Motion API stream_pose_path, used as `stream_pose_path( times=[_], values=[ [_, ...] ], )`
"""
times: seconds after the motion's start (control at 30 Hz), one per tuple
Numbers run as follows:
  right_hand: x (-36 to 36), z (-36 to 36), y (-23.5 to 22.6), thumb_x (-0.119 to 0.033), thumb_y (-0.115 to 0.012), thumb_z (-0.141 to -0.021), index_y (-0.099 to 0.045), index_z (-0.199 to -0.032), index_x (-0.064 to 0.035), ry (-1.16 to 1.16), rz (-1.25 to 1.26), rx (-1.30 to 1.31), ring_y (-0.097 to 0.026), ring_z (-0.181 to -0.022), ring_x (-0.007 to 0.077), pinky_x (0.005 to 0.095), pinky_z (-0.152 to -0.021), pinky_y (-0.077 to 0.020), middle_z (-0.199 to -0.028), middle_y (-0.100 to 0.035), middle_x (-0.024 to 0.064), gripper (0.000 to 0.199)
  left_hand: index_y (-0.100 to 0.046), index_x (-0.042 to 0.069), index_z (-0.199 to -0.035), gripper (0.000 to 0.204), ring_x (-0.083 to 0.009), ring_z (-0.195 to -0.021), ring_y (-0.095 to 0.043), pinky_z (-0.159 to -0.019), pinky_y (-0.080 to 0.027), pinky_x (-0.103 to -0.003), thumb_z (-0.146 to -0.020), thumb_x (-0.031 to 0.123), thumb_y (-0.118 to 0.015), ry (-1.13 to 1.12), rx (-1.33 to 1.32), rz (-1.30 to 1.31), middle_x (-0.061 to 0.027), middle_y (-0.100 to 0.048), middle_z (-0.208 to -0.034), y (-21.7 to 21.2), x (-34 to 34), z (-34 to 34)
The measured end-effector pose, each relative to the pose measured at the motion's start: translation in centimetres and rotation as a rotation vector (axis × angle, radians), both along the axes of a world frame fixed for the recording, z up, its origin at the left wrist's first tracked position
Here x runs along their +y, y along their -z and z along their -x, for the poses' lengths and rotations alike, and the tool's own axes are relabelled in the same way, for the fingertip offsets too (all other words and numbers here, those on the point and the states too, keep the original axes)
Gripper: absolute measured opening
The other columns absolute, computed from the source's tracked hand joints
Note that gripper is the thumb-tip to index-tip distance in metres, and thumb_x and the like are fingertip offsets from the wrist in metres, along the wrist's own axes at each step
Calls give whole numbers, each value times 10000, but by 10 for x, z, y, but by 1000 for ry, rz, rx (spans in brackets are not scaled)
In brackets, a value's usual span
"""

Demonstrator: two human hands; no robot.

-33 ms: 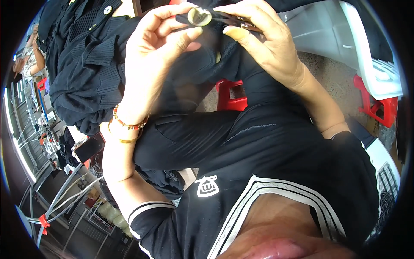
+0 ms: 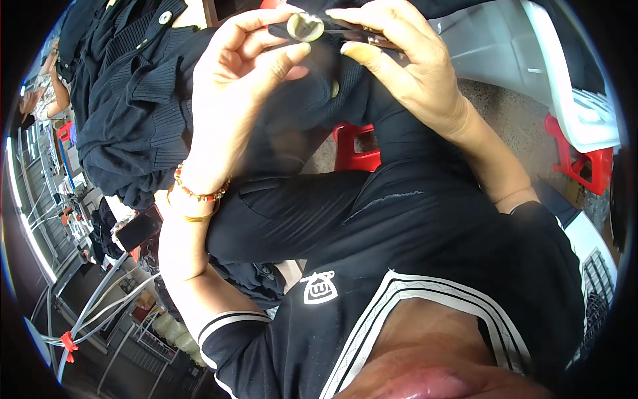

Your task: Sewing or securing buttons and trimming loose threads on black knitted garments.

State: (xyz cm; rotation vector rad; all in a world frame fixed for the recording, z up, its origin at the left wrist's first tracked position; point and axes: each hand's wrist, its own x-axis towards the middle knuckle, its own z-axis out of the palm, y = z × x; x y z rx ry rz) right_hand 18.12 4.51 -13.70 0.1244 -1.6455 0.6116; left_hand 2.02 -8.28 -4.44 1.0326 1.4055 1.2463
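Big heap of dark knitted garments [image 2: 126, 100] sprawls off beyond the left fingers, and one dark garment [image 2: 345, 100] is pulled up taut between both hands so the fabric sits firm for the work; left hand [image 2: 232, 100] curls in, thumb and forefinger pinching a round pale button [image 2: 306, 26] right at the fingertips; right hand [image 2: 405, 73] clenches a slim dark tool [image 2: 359, 33], its tip just beside that button
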Motion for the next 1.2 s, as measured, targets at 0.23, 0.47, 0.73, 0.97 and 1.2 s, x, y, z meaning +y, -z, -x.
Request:
stream_pose_path(
  times=[0.23,0.47,0.73,0.97,1.2],
  values=[
    [-34,-32,-59,-65,-751,-817,-645,-1211,10,114,402,-543,-585,-922,257,323,-818,-475,-999,-582,115,414,-560,3,-1252,363,-132,-1024,-668,-838,-578,-253,-904,-16,-661,11,-40,-53,-89,-674,-1154,2,0,0],
    [-16,-6,-18,-71,-743,-823,-648,-1220,3,149,-46,13,-587,-914,261,325,-817,-474,-1008,-588,121,415,-531,-23,-1288,366,-169,-1025,-673,-853,-593,-301,-931,-34,-609,21,87,-85,-123,-657,-1173,-2,-2,-3],
    [-42,-29,-65,-25,-751,-792,-673,-1175,8,202,345,-523,-590,-842,243,321,-762,-469,-910,-602,90,392,-531,-27,-1283,368,-167,-1038,-670,-863,-585,-289,-926,-38,-618,25,119,-56,-126,-657,-1169,-4,-5,-2],
    [-43,-24,-65,-9,-755,-771,-698,-1120,4,269,281,-505,-599,-794,247,321,-705,-476,-889,-608,87,353,-531,-27,-1283,374,-170,-1032,-676,-867,-581,-280,-922,-38,-626,16,136,-53,-127,-662,-1157,-4,-5,-4],
    [-36,-22,-62,35,-726,-792,-706,-1078,18,177,347,-464,-610,-787,226,298,-699,-480,-866,-614,95,287,-538,-24,-1278,371,-164,-1033,-678,-859,-577,-265,-918,-46,-627,39,148,-44,-125,-664,-1168,-3,-3,0]
  ],
)
